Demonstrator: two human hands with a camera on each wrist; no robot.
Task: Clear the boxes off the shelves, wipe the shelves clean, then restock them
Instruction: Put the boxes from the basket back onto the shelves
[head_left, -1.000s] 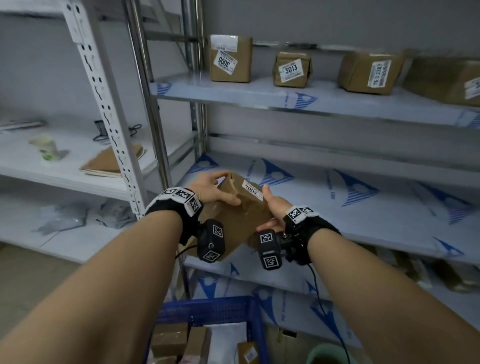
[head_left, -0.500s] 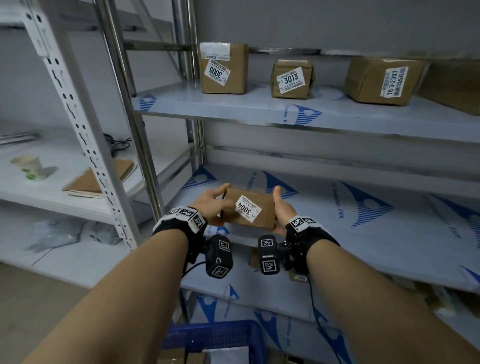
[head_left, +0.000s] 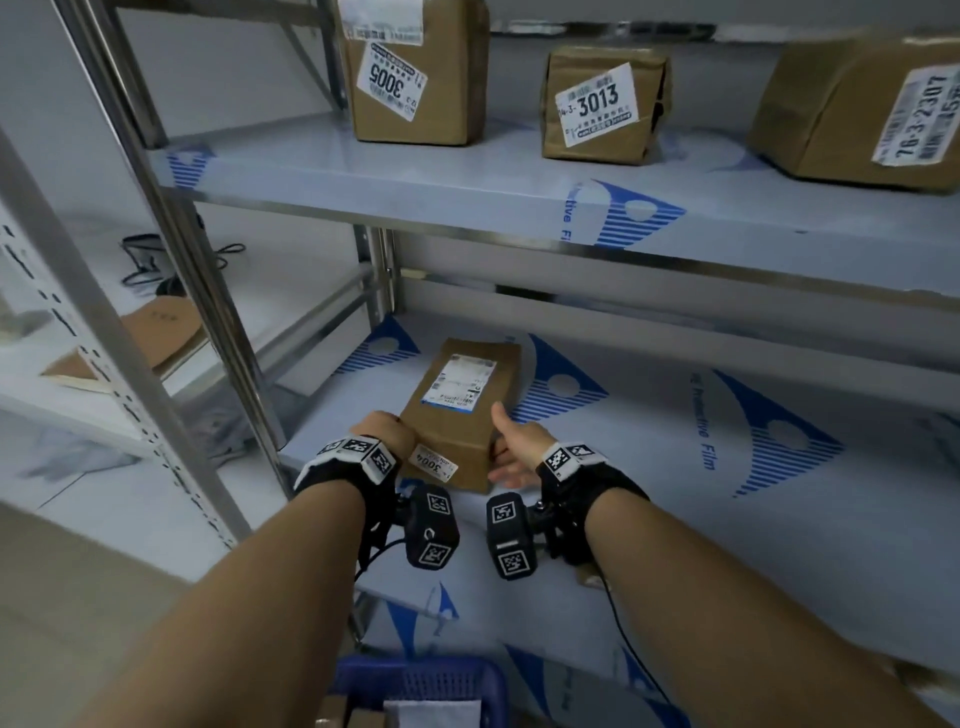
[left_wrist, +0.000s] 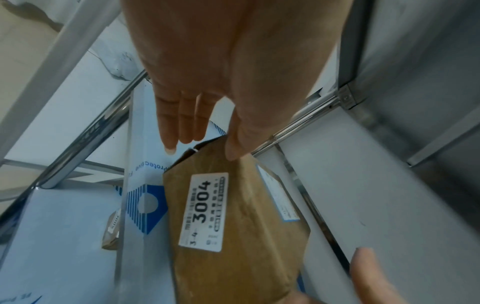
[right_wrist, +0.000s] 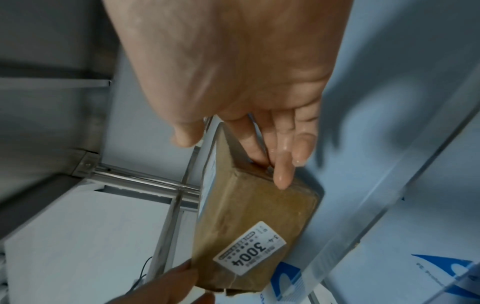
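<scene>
a brown box (head_left: 460, 410) marked 3004 lies flat on the middle shelf (head_left: 675, 467), in the centre of the head view, its long side running away from the person toward the back wall. its near end sits close to the shelf's front edge; its far end stops short of the back rail, with bare film-covered shelf behind it. to the box's left a narrow strip of shelf runs to the steel post (head_left: 218, 332); to its right the shelf lies open all the way to the right edge of the frame.

the left hand (head_left: 382, 431) is at the box's near left corner; in the left wrist view its fingers (left_wrist: 179, 123) are straight and loose, the thumb tip touching the box's top edge, nothing gripped. the right hand (head_left: 519, 449) is against the near right side, thumb raised clear above the top face; in the right wrist view its fingers (right_wrist: 283, 156) are straight and lie along the side of the box, relaxed and spread rather than curled.

on the upper shelf (head_left: 467, 182), across the top of the frame, stand three more boxes: 3005 (head_left: 415, 73) at left, 3013 (head_left: 602, 104) in the middle, another (head_left: 857, 104) at right, with gaps between them. a blue basket (head_left: 415, 680) shows at the bottom centre.
</scene>
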